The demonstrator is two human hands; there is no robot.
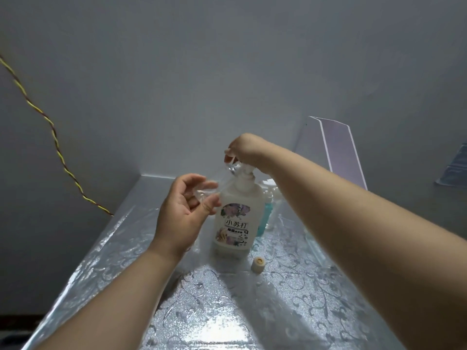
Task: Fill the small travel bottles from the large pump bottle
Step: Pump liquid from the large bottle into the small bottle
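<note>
Hands at work above a silver worktop (303, 286) embossed with floral scrolls; pinches a small travel bottle (206, 192), clear and blurred, between the thumb and curled fingers of the left hand (185, 208), palm turned inward, just left of the large pump bottle (236, 218) and level with its shoulder; grips the pump head (243, 170) with the right hand (243, 150), wrist bent down from above, fingers curled over the front of the spout; small bottle's mouth too blurred to place against the spout. Large pump bottle white, upright near the middle of the worktop, floral label with Chinese characters facing the camera; small pale cap (258, 264) loose on the worktop just right of the bottle's base, not touching it; teal bottle (267, 218) close behind to the right, mostly hidden; white shapes above it too hidden to name. Twisted yellow-and-red cord (53, 130) slanting down the grey wall at left to the worktop's far left edge; pale lilac panel (340, 150) leaning at the wall, back right.
</note>
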